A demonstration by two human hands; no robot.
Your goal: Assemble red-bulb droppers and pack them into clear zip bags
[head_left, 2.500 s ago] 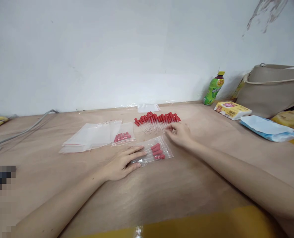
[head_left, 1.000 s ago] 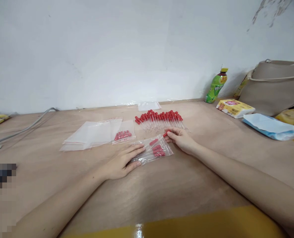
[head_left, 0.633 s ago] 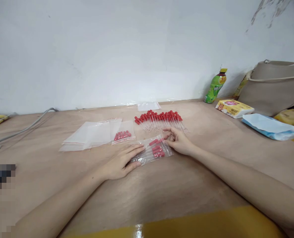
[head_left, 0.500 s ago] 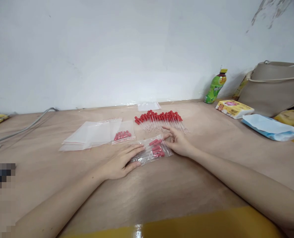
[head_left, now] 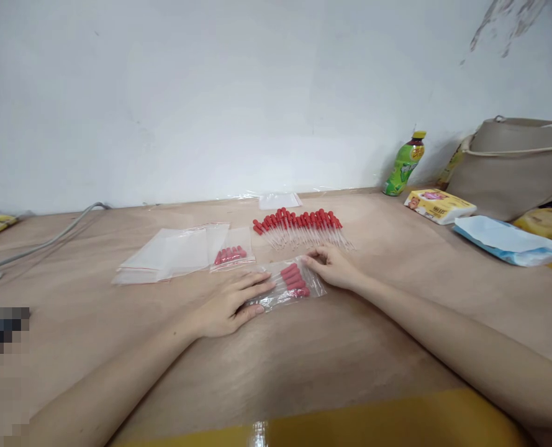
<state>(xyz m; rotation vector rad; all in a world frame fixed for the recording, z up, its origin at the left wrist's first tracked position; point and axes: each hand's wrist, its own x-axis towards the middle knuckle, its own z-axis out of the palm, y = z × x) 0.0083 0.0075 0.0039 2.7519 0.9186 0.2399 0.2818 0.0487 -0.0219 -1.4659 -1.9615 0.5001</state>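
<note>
A clear zip bag (head_left: 276, 300) lies flat in front of me with several red-bulbed droppers (head_left: 295, 279) inside, side by side. Flat on its left part rests my left hand (head_left: 233, 304), fingers outstretched. At the upper right edge, my right hand (head_left: 330, 266) pinches the bag between thumb and fingers. Just behind, a row of loose droppers (head_left: 298, 225) lies with the red bulbs toward the wall and thin clear stems toward me. Another zip bag (head_left: 239, 238), holding several droppers, sits left of the row, beside a stack of flat bags (head_left: 173, 248).
A white packet (head_left: 280, 200) lies by the wall. To the right stand a green bottle (head_left: 402, 166) and a grey bag (head_left: 518, 167), with a tissue pack (head_left: 439, 205) and a blue-white packet (head_left: 506, 239) before them. A grey cable (head_left: 56, 233) runs at left.
My right hand has come down and its fingers have closed on the bag's edge. The droppers in the bag now lie in a more even row. My left hand stays nearly still.
</note>
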